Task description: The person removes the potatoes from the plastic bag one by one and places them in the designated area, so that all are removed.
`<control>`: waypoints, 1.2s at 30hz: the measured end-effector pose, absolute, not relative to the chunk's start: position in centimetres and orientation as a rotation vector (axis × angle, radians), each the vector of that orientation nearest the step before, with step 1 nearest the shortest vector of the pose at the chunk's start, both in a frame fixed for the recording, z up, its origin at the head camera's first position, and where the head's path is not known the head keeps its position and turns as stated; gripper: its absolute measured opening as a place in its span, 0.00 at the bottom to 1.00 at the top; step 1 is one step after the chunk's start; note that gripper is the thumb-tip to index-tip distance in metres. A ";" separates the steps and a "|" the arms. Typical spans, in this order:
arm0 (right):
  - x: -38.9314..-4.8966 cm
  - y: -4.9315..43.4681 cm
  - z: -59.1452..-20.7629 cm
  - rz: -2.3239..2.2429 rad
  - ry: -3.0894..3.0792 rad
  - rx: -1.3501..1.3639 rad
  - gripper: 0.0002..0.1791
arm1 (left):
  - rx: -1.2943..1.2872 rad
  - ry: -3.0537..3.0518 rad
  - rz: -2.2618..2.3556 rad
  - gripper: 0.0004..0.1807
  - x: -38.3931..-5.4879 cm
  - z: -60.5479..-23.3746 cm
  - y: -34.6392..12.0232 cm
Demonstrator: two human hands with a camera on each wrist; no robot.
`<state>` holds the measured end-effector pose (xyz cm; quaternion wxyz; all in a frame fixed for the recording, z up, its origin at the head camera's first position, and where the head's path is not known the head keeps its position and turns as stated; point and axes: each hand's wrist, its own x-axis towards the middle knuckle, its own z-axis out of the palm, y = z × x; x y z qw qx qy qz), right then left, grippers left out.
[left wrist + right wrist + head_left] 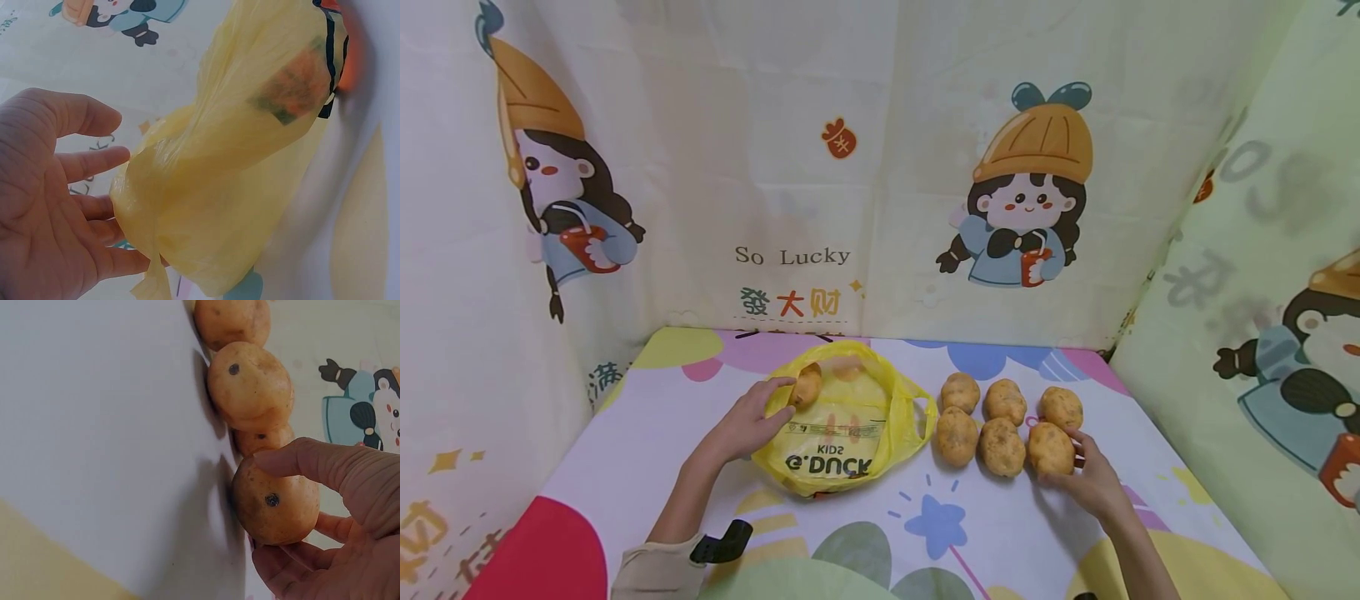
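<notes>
My right hand (1093,479) grips the front right potato (1051,449), thumb on one side and fingers round the other. In the right wrist view that potato (278,503) has a dark spot facing the camera. Several other potatoes (1002,447) lie beside it in two rows. A yellow plastic bag (906,417) with printed letters lies to their left, its mouth spread wide. One potato (807,387) shows at the bag's left inner side. My left hand (752,421) is at the bag's left rim; its fingers are spread and touch the plastic in the left wrist view (69,187).
A patterned cloth (936,525) covers the table. Printed curtains (880,208) hang along the back and both sides. A black strap piece (722,542) sits on the left wrist, by the sleeve (658,571).
</notes>
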<state>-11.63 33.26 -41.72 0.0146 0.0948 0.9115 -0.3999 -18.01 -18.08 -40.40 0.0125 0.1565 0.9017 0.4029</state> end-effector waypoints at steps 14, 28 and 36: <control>-11.8 33.1 -41.3 -1.298 2.810 0.258 0.56 | 0.487 2.811 1.242 0.29 -17.8 -40.2 -17.9; -11.5 31.8 -39.7 -1.320 2.910 0.286 0.51 | 0.499 2.813 1.245 0.29 -17.9 -40.2 -17.9; -11.8 30.1 -38.4 -1.365 2.914 0.224 0.50 | 0.482 2.808 1.251 0.29 -17.9 -40.3 -17.9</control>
